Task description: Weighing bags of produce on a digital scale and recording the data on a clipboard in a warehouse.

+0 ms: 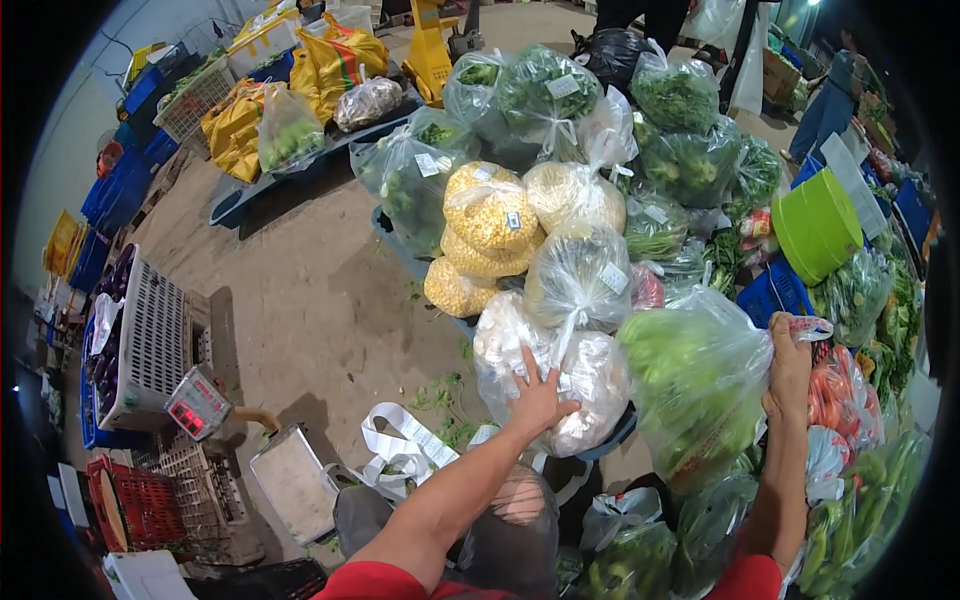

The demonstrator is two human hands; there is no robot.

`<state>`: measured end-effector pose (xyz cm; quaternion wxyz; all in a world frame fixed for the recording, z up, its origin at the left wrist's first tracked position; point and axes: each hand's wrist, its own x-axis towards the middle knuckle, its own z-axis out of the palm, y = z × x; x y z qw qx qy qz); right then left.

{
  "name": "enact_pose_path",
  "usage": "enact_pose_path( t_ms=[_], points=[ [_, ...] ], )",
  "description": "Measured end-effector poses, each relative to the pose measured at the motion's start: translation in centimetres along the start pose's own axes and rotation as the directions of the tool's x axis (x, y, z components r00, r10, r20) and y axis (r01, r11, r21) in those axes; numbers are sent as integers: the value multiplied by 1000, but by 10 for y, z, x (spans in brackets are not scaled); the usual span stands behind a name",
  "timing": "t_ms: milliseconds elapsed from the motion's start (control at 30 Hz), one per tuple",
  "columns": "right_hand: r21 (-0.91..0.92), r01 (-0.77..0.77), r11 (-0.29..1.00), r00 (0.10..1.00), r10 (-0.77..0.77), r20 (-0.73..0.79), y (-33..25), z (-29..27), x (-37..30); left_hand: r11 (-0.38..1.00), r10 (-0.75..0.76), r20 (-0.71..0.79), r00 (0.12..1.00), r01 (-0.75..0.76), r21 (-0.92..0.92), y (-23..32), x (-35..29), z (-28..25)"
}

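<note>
My right hand point(790, 365) is closed round the gathered neck of a see-through plastic bag of pale green leafy vegetables point(685, 385). The bag hangs tilted to the left of that hand, its lower part over other bagged greens. Fingers spread, my left hand point(542, 403) rests on a plastic bag with whitish contents point(592, 385), whose kind I cannot make out. Just behind stands a knotted bag of pale, stringy-looking food point(578, 275) with a white label. Bags of yellow corn kernels point(487, 207) are stacked farther back. A white strip of labels point(400, 445) lies near my knee.
At the left are a scale's red-lit display point(198, 403), its weighing platform point(293, 480) and a white crate of eggplants point(160, 340). A lime-green bucket point(815, 225) and bagged tomatoes point(845, 395) crowd the right. Behind stand a yellow pallet jack point(428, 50) and another person's legs point(640, 15).
</note>
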<state>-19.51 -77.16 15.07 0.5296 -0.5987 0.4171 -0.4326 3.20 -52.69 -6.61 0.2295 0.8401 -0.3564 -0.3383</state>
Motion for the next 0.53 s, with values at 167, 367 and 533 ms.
enact_pose_path(
  t_ms=[167,367,533],
  points=[
    [-24,-31,999,999,32,38,-24,25,10,1000,3,-49,999,-4,-24,-4,0,8],
    [-46,155,987,981,-148,128,-62,69,57,995,-46,-12,999,47,85,8,5,10],
    [-321,409,854,912,-378,159,-123,189,112,996,-47,17,999,45,79,3,11,13]
  ],
)
